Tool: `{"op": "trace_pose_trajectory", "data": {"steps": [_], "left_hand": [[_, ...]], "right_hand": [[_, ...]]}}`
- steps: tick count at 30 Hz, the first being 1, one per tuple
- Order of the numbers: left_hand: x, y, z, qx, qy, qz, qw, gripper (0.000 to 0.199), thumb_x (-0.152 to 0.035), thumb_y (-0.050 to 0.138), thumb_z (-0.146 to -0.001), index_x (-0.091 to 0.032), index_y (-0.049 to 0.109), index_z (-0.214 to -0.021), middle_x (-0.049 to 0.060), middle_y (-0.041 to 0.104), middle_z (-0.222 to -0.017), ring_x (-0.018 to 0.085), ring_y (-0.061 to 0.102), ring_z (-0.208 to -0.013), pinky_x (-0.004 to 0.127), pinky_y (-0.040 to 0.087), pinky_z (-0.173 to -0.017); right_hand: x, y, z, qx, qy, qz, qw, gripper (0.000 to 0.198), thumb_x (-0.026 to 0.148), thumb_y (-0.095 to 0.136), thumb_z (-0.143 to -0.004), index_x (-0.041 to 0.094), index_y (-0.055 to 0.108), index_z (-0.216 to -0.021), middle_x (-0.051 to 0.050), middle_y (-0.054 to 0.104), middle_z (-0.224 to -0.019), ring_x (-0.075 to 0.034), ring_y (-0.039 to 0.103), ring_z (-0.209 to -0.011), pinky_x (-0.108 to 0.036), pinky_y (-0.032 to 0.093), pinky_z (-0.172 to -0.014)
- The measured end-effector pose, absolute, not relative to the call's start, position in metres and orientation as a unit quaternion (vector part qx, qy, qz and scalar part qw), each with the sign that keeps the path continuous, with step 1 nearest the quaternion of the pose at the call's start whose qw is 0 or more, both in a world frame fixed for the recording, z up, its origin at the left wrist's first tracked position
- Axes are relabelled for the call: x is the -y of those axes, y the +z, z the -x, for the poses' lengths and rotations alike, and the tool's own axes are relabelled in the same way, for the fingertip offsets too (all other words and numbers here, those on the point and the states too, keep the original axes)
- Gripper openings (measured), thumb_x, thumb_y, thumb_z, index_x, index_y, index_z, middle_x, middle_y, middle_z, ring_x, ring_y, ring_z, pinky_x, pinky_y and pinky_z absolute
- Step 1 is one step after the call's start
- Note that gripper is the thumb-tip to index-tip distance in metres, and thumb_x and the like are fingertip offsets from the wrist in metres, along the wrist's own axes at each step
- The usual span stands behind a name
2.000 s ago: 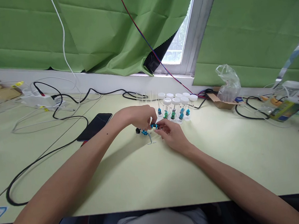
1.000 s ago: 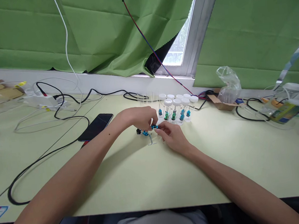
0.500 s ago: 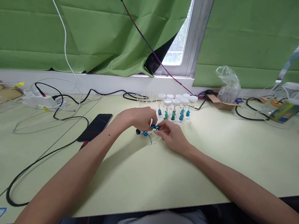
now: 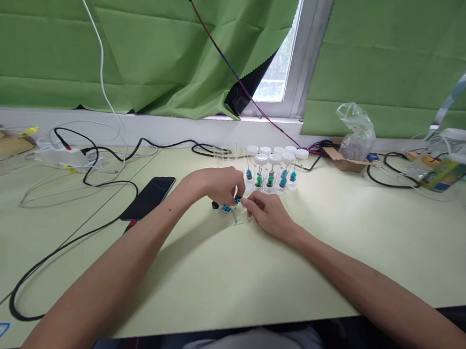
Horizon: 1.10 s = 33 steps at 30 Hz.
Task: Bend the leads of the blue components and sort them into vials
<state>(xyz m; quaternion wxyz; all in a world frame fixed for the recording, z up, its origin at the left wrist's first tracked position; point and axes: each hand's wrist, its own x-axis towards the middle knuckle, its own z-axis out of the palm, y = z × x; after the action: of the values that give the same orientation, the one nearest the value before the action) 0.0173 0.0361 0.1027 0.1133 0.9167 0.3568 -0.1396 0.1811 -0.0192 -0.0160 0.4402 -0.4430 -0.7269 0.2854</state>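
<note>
Above the middle of the table, my left hand pinches a small blue-and-black part between thumb and fingertips. My right hand closes its fingertips on the right end of that same part, hiding much of it. Just below my left hand, another small blue piece and thin metal pins are on the table, with a small black round piece to their left. Behind my right hand stand several clear vials with white caps, holding blue and green pieces on thin stems.
A dark phone lies left of my left forearm, near a looping black cable. Clear open tubes stand at the back. A cardboard box with a plastic bag and a tipped jar are at the right.
My right hand's fingertips have shifted slightly left along the blue-and-black part, covering more of it. My left hand has barely moved.
</note>
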Motion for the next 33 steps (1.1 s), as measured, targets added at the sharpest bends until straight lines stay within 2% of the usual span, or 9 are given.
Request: {"op": "trace_pose_trajectory", "data": {"steps": [6,12,18,33], "left_hand": [[-0.0367,0.1020,-0.0177,-0.359,-0.141,-0.915,0.114,0.017,-0.027,0.062,-0.073,-0.022,0.074,-0.085,0.005,0.074,-0.080,0.016,0.061,-0.060,0.025,0.038,-0.051],[-0.0370,0.1031,-0.0171,-0.367,-0.139,-0.912,0.119,0.021,-0.027,0.063,-0.073,-0.023,0.073,-0.090,0.005,0.074,-0.082,0.016,0.061,-0.059,0.024,0.038,-0.050],[-0.0366,0.1019,-0.0178,-0.364,-0.144,-0.914,0.109,0.021,-0.027,0.062,-0.072,-0.023,0.074,-0.089,0.005,0.074,-0.084,0.015,0.061,-0.060,0.024,0.039,-0.052],[-0.0368,0.1014,-0.0177,-0.358,-0.155,-0.915,0.102,0.019,-0.029,0.061,-0.073,-0.021,0.072,-0.086,0.007,0.074,-0.085,0.016,0.061,-0.059,0.024,0.037,-0.048]], "right_hand": [[0.0189,-0.0154,-0.1810,0.728,0.289,0.443,0.435,0.036,0.047,0.051,-0.095,0.020,0.056,-0.071,0.001,0.061,-0.060,-0.012,0.050,-0.051,-0.027,0.040,-0.056],[0.0192,-0.0160,-0.1816,0.728,0.277,0.428,0.459,0.023,0.041,0.067,-0.085,0.021,0.061,-0.095,0.002,0.063,-0.073,-0.012,0.051,-0.056,-0.026,0.041,-0.056],[0.0185,-0.0185,-0.1824,0.738,0.263,0.424,0.455,0.017,0.037,0.065,-0.086,0.021,0.060,-0.090,0.000,0.065,-0.075,-0.013,0.053,-0.060,-0.027,0.042,-0.059],[0.0187,-0.0178,-0.1807,0.737,0.280,0.418,0.451,0.018,0.038,0.064,-0.087,0.020,0.061,-0.087,0.001,0.060,-0.068,-0.013,0.051,-0.059,-0.026,0.040,-0.056]]}}
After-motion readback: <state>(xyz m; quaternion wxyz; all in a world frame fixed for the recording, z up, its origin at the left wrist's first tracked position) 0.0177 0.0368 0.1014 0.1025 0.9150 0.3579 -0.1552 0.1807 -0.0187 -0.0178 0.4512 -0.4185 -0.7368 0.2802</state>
